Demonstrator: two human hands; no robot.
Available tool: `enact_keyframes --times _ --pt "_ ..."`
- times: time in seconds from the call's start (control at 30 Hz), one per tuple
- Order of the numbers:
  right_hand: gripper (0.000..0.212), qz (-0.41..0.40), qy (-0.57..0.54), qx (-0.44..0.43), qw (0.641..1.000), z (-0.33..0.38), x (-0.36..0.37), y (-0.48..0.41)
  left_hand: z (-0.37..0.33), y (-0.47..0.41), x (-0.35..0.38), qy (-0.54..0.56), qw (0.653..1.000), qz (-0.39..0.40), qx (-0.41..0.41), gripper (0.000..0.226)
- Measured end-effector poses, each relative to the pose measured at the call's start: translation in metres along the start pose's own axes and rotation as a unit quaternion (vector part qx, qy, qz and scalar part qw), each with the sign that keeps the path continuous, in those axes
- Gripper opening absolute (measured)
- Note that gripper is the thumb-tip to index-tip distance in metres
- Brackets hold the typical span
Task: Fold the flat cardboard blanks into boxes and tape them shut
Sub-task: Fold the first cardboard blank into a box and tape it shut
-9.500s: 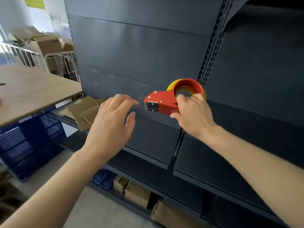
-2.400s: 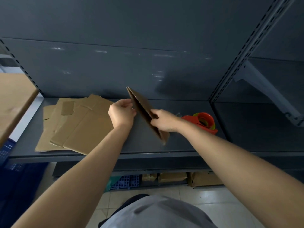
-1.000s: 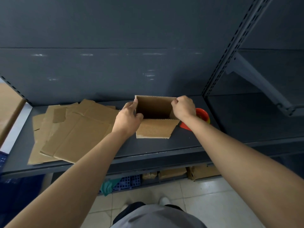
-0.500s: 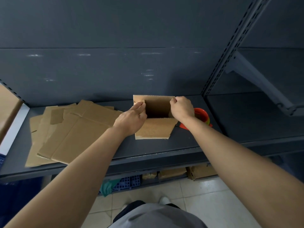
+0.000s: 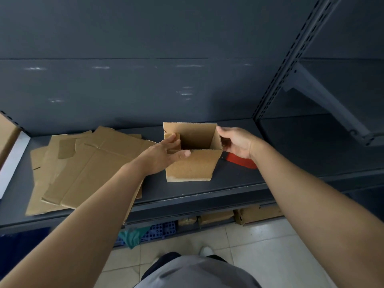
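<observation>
On the shelf (image 5: 228,183), between the hands, stands the opened box (image 5: 193,163): left hand (image 5: 164,154), fingers spread open, pushes its left flap inward, right hand (image 5: 236,143) loosely cups its right wall (tape dispenser (image 5: 239,160) just beyond), blanks (image 5: 83,163) leftward.
</observation>
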State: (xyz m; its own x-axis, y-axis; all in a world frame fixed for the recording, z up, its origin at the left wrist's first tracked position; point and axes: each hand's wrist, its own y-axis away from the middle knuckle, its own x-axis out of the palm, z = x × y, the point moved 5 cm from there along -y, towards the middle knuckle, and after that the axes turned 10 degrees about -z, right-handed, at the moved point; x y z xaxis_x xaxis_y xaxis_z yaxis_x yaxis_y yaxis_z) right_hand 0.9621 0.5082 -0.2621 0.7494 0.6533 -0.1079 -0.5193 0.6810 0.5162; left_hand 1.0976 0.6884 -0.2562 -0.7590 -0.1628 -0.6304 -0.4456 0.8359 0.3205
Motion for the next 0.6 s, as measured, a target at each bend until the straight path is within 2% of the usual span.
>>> enact_keyframes --times 0.2,0.3,0.4,0.5,0.6 --pt "0.045 -0.015 0.090 -0.003 0.996 0.001 0.011 0.000 0.003 -0.001 0.002 0.057 0.998 -0.005 -0.008 0.087" --pt "0.067 -0.050 0.214 -0.018 0.975 -0.001 0.021 0.002 0.000 0.000 0.003 0.080 0.997 -0.025 0.004 0.081" --pt "0.075 -0.093 0.257 -0.043 0.961 0.003 0.026 0.002 0.002 0.001 0.002 0.146 0.987 -0.068 -0.002 0.075" --pt "0.075 -0.113 0.255 -0.051 0.959 0.004 0.029 -0.001 0.004 0.003 0.003 0.192 0.976 -0.101 -0.010 0.061" --pt "0.061 -0.129 0.244 -0.058 0.959 0.005 0.031 -0.005 0.005 0.003 0.003 0.228 0.965 -0.129 -0.026 0.052"
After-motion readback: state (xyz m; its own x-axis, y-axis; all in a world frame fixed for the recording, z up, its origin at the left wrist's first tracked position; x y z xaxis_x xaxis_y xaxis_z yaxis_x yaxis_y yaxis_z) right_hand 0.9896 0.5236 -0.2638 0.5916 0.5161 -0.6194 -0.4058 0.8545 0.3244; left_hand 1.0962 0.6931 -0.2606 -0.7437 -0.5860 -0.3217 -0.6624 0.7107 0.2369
